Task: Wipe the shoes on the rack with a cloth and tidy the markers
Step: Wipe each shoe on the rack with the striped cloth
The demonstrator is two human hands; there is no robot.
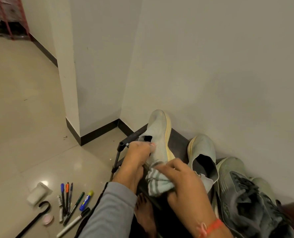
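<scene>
Shoes fill the lower right of the frame on a dark metal-framed rack (pixel 120 148) set against the pale wall. A pale green knit slip-on shoe with a yellow sole (pixel 158 134) is tipped up just right of centre, gripped at its opening by the left hand (pixel 139 155), whose grey sleeve (pixel 108 208) runs in from the bottom. The right hand (pixel 180 177), an orange thread band (pixel 211 226) on its wrist, is closed on a bunched white cloth with grey stripes (pixel 157 182) pressed to the heel end of that shoe. Its matching pale green shoe (pixel 202 152) lies just to the right, and a grey-green laced sneaker (pixel 242 189) crowds the rack nearer the right edge. Loose markers (pixel 68 201) lie scattered on the glossy beige floor tiles (pixel 22 117) at lower left, beside a blue glue stick with a yellow cap (pixel 86 200), a white roll (pixel 37 193), a black hooked rod (pixel 34 219) and a small pink disc (pixel 48 219). A bare foot (pixel 145 215) rests below the rack.
</scene>
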